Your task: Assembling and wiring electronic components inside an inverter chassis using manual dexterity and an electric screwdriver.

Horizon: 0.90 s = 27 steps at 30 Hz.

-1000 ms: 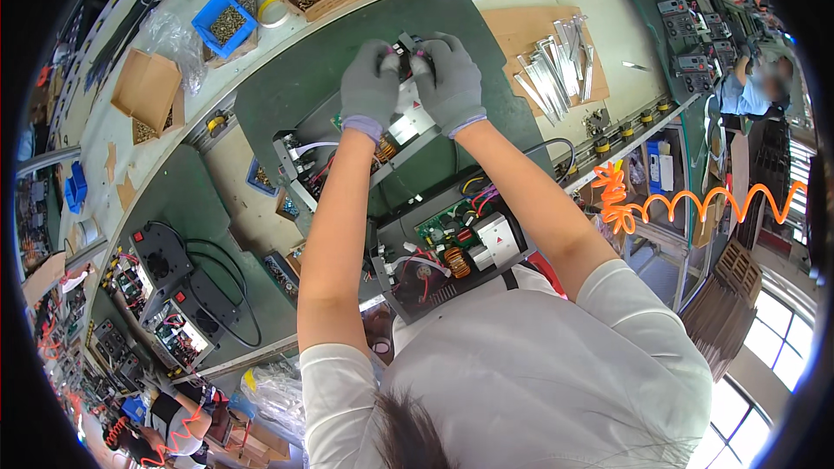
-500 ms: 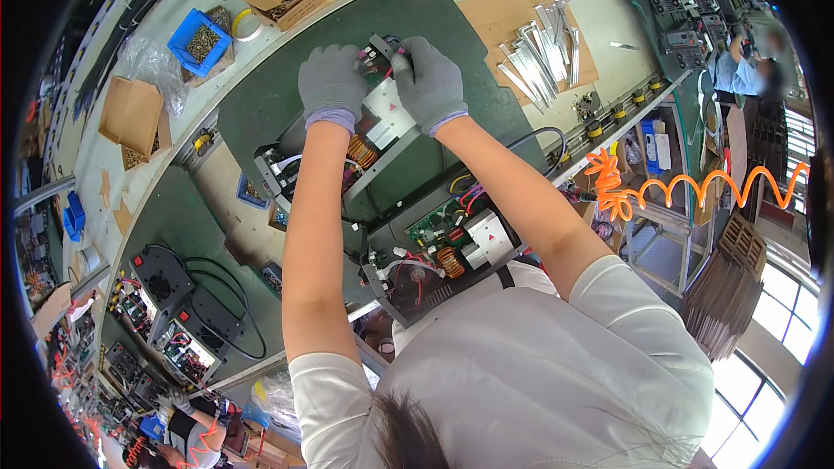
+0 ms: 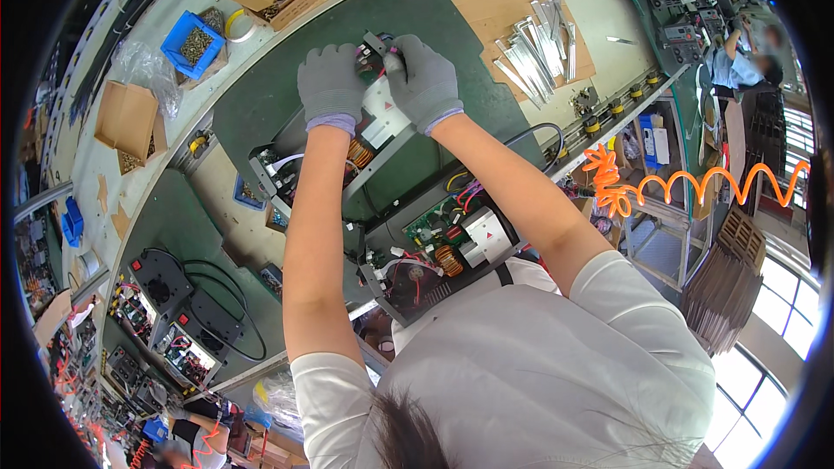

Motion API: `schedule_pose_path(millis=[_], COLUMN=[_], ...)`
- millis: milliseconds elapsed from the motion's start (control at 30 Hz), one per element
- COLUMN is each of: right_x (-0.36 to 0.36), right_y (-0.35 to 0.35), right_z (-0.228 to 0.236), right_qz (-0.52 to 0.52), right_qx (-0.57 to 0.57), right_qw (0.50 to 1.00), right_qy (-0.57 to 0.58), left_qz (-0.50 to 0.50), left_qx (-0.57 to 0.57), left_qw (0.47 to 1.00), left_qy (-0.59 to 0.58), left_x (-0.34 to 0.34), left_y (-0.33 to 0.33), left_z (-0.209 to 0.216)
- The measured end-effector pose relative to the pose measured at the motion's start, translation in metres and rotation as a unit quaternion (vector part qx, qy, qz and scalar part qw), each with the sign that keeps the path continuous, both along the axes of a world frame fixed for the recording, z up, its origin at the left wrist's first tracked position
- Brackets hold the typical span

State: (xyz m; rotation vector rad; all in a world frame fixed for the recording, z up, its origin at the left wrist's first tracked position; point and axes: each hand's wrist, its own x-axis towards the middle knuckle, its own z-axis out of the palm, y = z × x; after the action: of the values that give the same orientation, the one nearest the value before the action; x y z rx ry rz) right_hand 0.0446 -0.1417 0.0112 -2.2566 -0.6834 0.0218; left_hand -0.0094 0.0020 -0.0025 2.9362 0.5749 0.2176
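An open metal electronics unit with a white block, a copper coil and wires lies tilted on the green mat. At its far end, both grey-gloved hands are at work around a small black end panel with wires behind it. My left hand is closed at the panel's left side; its fingertips are curled out of sight. My right hand pinches the panel's right side between thumb and fingers. Nearer my body sits a second open unit, with a green circuit board, coil and white block, touched by neither hand.
Metal strips lie on cardboard at the far right. A blue bin of screws and open cardboard boxes stand at the left. Black units with cables are at lower left. An orange coiled hose hangs at right.
Both hands stay at the unit's far end, with the right hand shifted slightly left. The black end panel is tilted a little differently. The whole view has shifted slightly.
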Motion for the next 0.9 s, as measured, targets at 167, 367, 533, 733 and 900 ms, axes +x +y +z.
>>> schedule_pose_path(millis=[167, 367, 533, 733, 900], right_x=[0.001, 0.005, 0.004, 0.008, 0.009], right_y=[-0.002, -0.004, -0.005, -0.008, -0.006], right_z=[-0.002, -0.004, -0.004, 0.009, 0.005], right_qz=[0.001, 0.01, 0.027, 0.008, 0.008], right_qx=[-0.004, 0.024, 0.017, 0.075, 0.08], right_qw=[1.0, 1.0, 0.998, 0.997, 0.992], right_qy=[-0.012, -0.007, -0.053, 0.032, 0.101], left_qz=[0.043, 0.063, 0.047, -0.029, 0.116], left_qx=[-0.118, -0.175, -0.126, -0.202, -0.435], left_qw=[0.992, 0.981, 0.984, 0.954, 0.873], left_qy=[-0.014, -0.059, -0.114, -0.218, -0.189], left_x=[-0.003, 0.002, 0.002, -0.007, -0.008], left_y=[0.01, 0.004, 0.002, -0.026, -0.037], left_z=[0.008, -0.004, -0.009, 0.011, -0.006])
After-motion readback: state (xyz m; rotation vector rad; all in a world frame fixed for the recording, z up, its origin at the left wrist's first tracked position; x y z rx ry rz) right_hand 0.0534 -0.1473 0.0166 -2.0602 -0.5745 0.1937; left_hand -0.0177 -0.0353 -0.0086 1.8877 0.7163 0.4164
